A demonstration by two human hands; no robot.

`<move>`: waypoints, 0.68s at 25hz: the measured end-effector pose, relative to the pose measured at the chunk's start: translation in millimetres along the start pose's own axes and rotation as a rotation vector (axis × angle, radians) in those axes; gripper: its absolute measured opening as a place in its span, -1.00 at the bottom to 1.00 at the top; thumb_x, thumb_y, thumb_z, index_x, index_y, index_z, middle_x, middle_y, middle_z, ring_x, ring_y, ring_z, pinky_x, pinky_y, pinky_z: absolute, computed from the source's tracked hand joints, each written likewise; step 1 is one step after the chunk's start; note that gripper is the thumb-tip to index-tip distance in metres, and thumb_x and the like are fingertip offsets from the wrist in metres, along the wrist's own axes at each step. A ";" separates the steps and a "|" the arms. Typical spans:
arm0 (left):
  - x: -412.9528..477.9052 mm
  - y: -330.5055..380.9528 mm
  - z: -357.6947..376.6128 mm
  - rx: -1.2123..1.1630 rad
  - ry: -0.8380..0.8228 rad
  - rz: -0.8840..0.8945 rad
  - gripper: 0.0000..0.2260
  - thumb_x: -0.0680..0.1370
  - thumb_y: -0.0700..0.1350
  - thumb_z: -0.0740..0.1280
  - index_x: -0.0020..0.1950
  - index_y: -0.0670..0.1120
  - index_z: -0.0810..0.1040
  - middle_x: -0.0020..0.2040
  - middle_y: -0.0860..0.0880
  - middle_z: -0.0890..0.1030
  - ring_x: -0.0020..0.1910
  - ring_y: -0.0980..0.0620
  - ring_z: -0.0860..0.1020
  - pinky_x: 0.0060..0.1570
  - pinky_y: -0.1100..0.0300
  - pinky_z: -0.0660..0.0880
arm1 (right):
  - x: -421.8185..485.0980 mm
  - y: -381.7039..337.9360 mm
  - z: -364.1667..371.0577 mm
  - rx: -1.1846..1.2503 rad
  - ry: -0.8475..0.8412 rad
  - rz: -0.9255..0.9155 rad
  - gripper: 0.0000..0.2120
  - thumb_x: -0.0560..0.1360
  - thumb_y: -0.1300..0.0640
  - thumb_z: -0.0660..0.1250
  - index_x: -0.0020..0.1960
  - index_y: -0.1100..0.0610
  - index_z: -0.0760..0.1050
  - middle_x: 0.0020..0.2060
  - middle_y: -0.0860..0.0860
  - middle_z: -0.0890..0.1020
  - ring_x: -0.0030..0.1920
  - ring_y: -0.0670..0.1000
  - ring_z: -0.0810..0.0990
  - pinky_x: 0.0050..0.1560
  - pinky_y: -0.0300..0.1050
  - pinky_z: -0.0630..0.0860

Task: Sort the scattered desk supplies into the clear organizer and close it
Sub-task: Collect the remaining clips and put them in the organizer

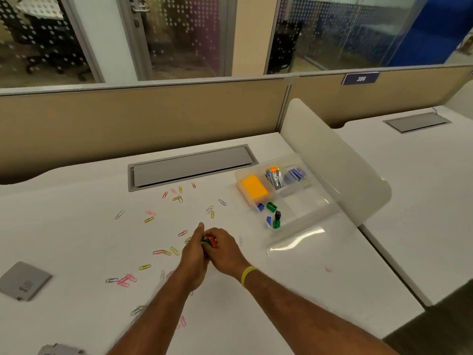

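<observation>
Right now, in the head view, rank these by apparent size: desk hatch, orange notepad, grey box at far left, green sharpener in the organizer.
1. desk hatch
2. grey box, which looks bigger than the notepad but lies nearer the camera, so true size is unsure
3. orange notepad
4. green sharpener

The person's two forearms are bare, and so are both hands. Just behind the right hand (224, 252), the wrist wears a thin yellow band (248, 276), which is plain and smooth, with no marking visible.
</observation>
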State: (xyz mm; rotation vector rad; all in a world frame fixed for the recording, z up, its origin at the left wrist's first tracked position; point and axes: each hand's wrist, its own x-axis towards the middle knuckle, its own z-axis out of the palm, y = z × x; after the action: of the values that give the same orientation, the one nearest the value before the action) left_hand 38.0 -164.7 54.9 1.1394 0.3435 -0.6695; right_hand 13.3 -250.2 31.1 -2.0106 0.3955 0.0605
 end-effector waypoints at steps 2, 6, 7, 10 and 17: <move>-3.4 -10.7 13.4 0.007 -0.032 0.002 -0.69 0.63 0.08 0.18 0.31 -0.01 0.43 0.13 -0.01 0.59 0.10 0.06 0.57 0.09 0.13 0.49 | -10.2 9.1 -18.7 -0.002 0.025 0.017 -0.80 0.55 0.10 0.30 0.16 0.08 0.53 0.08 0.03 0.59 0.02 -0.07 0.53 -0.03 -0.41 0.41; -4.8 -23.2 53.0 0.104 -0.077 -0.001 -0.59 0.62 0.04 0.21 0.46 0.01 0.31 0.19 -0.01 0.55 0.07 0.05 0.56 0.19 0.07 0.46 | -17.9 23.7 -60.0 -0.002 0.096 0.044 -0.81 0.55 0.12 0.30 0.14 0.11 0.55 0.03 0.04 0.63 -0.02 -0.05 0.55 -0.02 -0.29 0.47; -3.6 -24.2 64.8 0.150 -0.104 -0.012 -0.60 0.62 0.04 0.20 0.44 -0.03 0.33 0.14 -0.01 0.54 0.04 0.07 0.55 0.18 0.10 0.45 | -16.7 26.5 -71.1 0.004 0.115 0.055 -0.81 0.55 0.11 0.29 0.15 0.11 0.54 0.02 0.05 0.63 -0.03 -0.05 0.56 -0.02 -0.28 0.48; 5.8 -23.8 97.6 0.273 -0.215 -0.025 -0.69 0.62 0.08 0.18 0.27 -0.04 0.48 0.05 0.03 0.59 0.00 0.15 0.56 0.02 0.25 0.48 | -7.2 33.3 -104.5 0.071 0.186 0.093 -0.80 0.58 0.11 0.24 0.15 0.11 0.54 0.00 0.04 0.63 0.01 0.01 0.60 0.07 -0.16 0.56; 45.8 -20.2 158.8 0.363 -0.275 0.010 -0.77 0.63 0.10 0.16 0.02 0.00 0.52 -0.07 0.08 0.59 -0.05 0.16 0.54 0.03 0.19 0.42 | 30.7 52.8 -164.3 0.111 0.300 0.117 -0.81 0.61 0.16 0.20 0.11 0.16 0.56 0.01 0.10 0.64 0.05 0.09 0.62 0.17 -0.03 0.56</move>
State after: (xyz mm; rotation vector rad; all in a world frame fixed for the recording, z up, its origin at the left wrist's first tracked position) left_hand 47.1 -329.4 77.0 1.3692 -0.0214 -0.8917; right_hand 5.1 -423.7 54.5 -1.8881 0.6927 -0.1888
